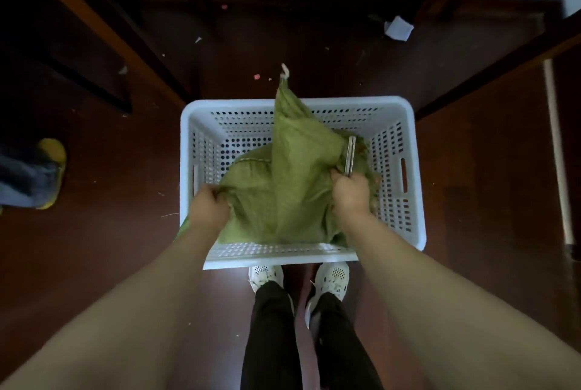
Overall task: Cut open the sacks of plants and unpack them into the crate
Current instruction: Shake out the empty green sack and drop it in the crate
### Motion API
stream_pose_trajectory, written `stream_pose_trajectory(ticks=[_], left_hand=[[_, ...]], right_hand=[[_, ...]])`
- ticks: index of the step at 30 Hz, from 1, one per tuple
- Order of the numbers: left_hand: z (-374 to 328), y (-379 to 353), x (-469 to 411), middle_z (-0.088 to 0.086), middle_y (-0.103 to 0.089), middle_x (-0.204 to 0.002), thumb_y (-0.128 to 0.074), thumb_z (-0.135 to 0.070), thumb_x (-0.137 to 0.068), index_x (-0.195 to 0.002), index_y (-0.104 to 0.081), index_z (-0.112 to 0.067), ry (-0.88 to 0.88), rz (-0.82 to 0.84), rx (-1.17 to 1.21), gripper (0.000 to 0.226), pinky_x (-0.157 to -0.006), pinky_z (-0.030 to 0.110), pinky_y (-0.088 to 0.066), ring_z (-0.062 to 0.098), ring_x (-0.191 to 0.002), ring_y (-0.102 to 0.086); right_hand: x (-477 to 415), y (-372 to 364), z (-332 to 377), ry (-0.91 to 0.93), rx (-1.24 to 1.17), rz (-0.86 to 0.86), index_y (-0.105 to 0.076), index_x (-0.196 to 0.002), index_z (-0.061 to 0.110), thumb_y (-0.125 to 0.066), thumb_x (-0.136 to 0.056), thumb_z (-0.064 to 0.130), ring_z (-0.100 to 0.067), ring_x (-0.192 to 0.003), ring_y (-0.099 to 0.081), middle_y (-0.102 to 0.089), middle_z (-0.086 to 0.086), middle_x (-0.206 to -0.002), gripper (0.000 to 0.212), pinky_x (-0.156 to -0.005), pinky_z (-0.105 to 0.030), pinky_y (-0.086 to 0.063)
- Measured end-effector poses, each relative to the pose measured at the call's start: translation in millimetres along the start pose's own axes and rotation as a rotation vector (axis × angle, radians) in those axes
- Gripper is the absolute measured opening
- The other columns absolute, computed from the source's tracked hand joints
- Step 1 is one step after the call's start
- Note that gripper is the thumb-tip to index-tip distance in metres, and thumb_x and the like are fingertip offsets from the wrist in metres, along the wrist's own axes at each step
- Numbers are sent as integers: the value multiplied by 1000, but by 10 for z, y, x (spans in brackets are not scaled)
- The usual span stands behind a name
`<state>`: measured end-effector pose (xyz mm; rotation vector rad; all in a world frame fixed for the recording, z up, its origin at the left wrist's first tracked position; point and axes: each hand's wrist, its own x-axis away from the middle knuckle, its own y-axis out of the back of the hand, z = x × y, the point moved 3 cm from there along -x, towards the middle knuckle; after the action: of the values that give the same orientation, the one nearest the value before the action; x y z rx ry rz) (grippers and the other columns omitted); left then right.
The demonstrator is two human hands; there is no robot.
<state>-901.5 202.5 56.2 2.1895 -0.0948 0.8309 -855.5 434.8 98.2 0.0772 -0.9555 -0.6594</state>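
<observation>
Sack: the green woven sack sags inside the white crate, and its tied corner stands up above the far rim.
Left hand: the left hand has its fingers curled round a bunch of the sack's near-left edge.
Right hand: the right hand is clenched on the sack's right side, with a slim metal tool jutting up from the same fist.
Plants: a few green and reddish bits show just beside the tool, against the crate's right wall.
Step in hand: probably emptying the cut sack into the crate.
Doing it well: lift both gathered edges evenly so the opening faces down and stays over the crate. Point the tool away from the fabric and the wrist. Shake gently rather than yank, so stems do not snap or spill.
Hard to make out: the cut opening is hidden under the folds. It is unclear whether the tool is scissors or a knife. How much is left inside cannot be seen.
Cut off: another person's yellow shoe sits at the left edge of the view.
</observation>
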Motion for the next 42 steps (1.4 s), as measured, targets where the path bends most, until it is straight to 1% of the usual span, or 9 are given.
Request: stream_pose_trajectory(ticks=[5, 10, 19, 22, 27, 32, 35, 39, 42], left_hand=[[-440, 328, 214, 12, -56, -100, -57, -12, -88, -120, -49, -5, 10, 7, 42, 34, -79, 35, -45, 30, -92, -57], [-671, 433, 274, 21, -63, -105, -61, -29, -88, -109, -57, 3, -7, 11, -173, 39, -80, 36, -43, 38, -100, -58], [-841, 524, 248, 22, -62, -88, -53, -23, -90, -88, -58, 2, 34, -96, -59, 26, -70, 32, -34, 43, -100, -57], [-854, 564, 251, 25, -61, -107, -57, -28, -85, -109, -55, 5, 72, -155, -6, 41, -72, 33, -35, 41, -102, -56], [-899, 628, 208, 23, -62, -112, -56, -15, -89, -116, -58, -1, 81, -156, 111, 31, -83, 37, -43, 39, -105, -57], [-821, 575, 110, 23, -67, -97, -57, -20, -77, -83, -65, -16, 117, -51, 265, 10, -85, 51, -53, 41, -91, -64], [-733, 514, 8, 24, -67, -90, -58, -21, -74, -71, -63, -18, 174, -43, 368, 6, -85, 51, -52, 41, -89, -65], [-1038, 660, 298, 12, -52, -65, -47, -5, -87, -71, -54, -12, 228, -31, 461, 19, -52, 28, -42, 27, -57, -50], [-1076, 694, 368, 8, -44, -56, -46, -5, -86, -69, -48, -12, 287, -15, 528, 19, -44, 20, -29, 21, -45, -39]], right_hand=[[566, -67, 624, 32, -313, 147, -61, -74, 13, -59, -87, 4, -26, -80, -63, -65, -9, -77, 16, -77, -36, -52], [682, 68, 991, 148, -250, 124, -59, -67, 13, -58, -85, 3, -30, -78, -63, -62, -11, -76, 21, -73, -34, -50], [725, 23, 1042, 149, -283, 230, -68, -72, 10, -59, -86, 4, -34, -86, -67, -70, -16, -81, 18, -81, -40, -53], [707, 43, 1033, 98, -285, 183, -66, -73, 11, -58, -86, 3, -38, -93, -66, -68, -13, -80, 17, -83, -41, -52], [740, -54, 1170, 126, -275, 288, -68, -74, 13, -57, -87, 2, -33, -87, -67, -70, -15, -87, 21, -86, -43, -52], [695, -48, 1227, 111, -232, 300, -65, -72, 16, -56, -88, 4, -29, -87, -67, -70, -12, -87, 21, -85, -43, -53], [685, -28, 1171, 55, -230, 280, -69, -88, 8, -56, -87, 2, -30, -88, -67, -69, -12, -89, 15, -83, -40, -53], [581, 43, 1115, -7, -166, 281, -67, -97, 5, -55, -89, 5, -26, -82, -66, -70, -11, -89, 15, -77, -35, -54], [556, 80, 1064, -54, -107, 210, -64, -110, 2, -52, -88, 6, -28, -85, -65, -68, -12, -94, 26, -79, -37, -55]])
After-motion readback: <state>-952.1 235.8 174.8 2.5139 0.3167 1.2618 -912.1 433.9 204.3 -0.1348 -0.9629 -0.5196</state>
